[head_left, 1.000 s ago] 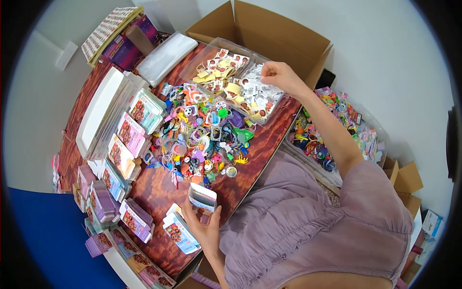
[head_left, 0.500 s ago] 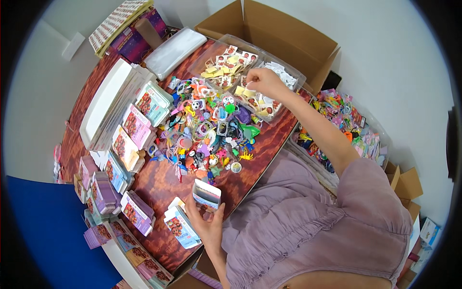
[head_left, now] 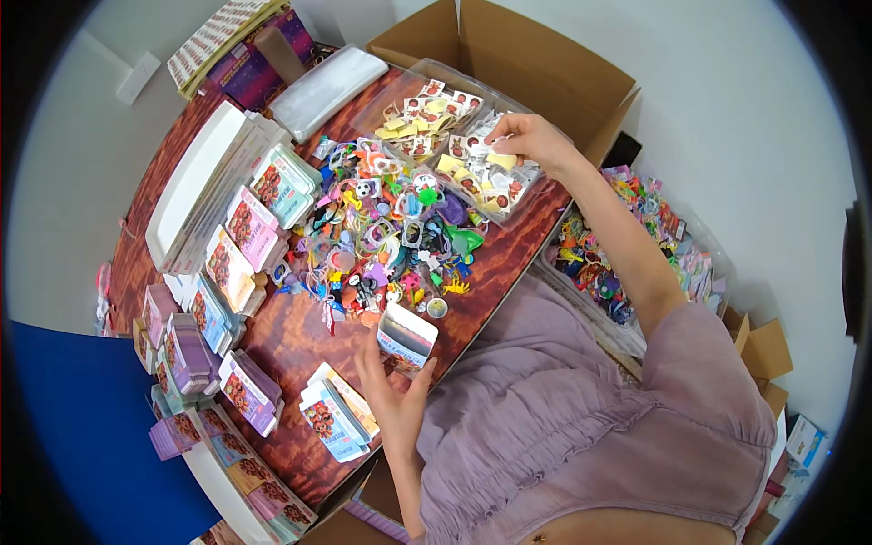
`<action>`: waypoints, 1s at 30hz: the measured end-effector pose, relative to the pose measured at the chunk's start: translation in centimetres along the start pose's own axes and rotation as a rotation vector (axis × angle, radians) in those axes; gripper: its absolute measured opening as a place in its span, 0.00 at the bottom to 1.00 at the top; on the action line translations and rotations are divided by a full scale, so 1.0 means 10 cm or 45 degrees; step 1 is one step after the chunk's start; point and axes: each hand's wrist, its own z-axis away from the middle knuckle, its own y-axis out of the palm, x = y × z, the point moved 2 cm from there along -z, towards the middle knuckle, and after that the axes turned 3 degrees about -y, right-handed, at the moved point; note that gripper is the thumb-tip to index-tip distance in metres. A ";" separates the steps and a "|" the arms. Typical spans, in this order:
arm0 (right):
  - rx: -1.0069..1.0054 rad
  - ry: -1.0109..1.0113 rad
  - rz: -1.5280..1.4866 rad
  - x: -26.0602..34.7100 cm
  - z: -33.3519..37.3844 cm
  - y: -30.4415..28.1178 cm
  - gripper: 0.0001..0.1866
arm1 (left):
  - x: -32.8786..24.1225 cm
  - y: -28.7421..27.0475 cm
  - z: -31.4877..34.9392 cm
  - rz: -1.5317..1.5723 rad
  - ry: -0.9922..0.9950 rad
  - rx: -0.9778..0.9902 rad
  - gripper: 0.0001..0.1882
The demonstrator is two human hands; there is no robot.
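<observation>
My left hand (head_left: 400, 400) grips a small open-topped carton (head_left: 406, 338), its thumb and fingers on opposite sides. The carton is upright and tilted, with a white inside wall showing. My right hand (head_left: 531, 145) is above a clear plastic tray (head_left: 427, 68), its fingers pinched on a pale yellow paper slip (head_left: 501, 160). Small printed cards and yellow slips (head_left: 454, 173) lie in the tray beneath it. Between the hands spreads a heap of small colourful plastic toys (head_left: 381, 236). Beside my left hand lie flat blue and orange cartons (head_left: 336, 418).
Stacks of flat printed cartons (head_left: 254, 227) stand along the table's left side by a white tray (head_left: 186, 195). Clear plastic bags (head_left: 327, 91) lie at the back. A big cardboard box (head_left: 536, 54) stands behind the table, and a bin of wrapped toys (head_left: 627, 236) at the right.
My right hand has moved right over the tray, uncovering cards there. My left hand has shifted up and right with the carton, and the flat cartons beside it show more.
</observation>
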 end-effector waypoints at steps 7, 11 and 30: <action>0.180 -0.049 -0.052 0.21 0.14 0.05 0.05 | -0.13 0.19 -0.16 0.186 -0.005 0.226 0.42; 0.294 -0.006 -0.123 0.20 0.15 0.09 0.05 | -0.45 0.45 -0.47 0.039 0.290 0.425 0.44; 0.276 -0.035 -0.196 0.10 0.11 0.01 0.05 | -0.80 1.09 -1.37 -0.025 0.508 0.705 0.44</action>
